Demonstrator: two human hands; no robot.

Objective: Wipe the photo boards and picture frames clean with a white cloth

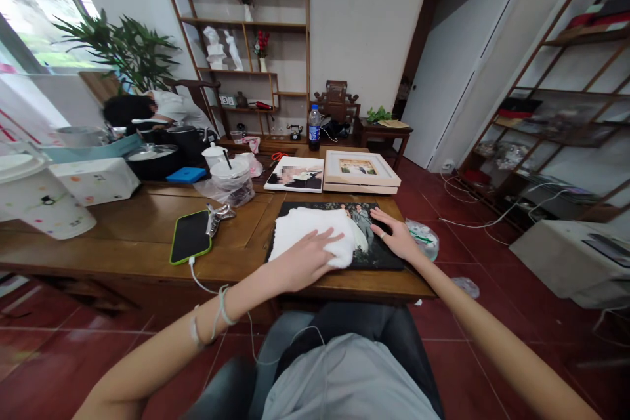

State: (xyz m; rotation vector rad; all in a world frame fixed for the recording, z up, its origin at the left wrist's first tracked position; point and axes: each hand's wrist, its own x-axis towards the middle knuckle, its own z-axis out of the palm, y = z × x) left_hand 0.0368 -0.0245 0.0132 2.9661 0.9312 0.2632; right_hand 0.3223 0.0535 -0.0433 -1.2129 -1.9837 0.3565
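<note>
A dark photo print (388, 259), showing figures in dark and white clothes, lies flat at the table's front edge. Over its left half is spread a white cloth (295, 230). My left hand (315, 259) rests on top of the cloth, fingers spread and palm down; it does not grasp it. On the print's right side lies my right hand (396, 236), fingers stretched out and wearing a ring. Just behind the print are a white-edged photo panel (310, 174) and a pale picture frame (378, 177).
Left on the wooden table (142, 210) are a charging phone (191, 236), a bagged cup (231, 174), a large paper cup (49, 200) and a blue box (187, 174). A cola bottle (314, 128) stands behind. Another person (172, 108) leans over at the far left.
</note>
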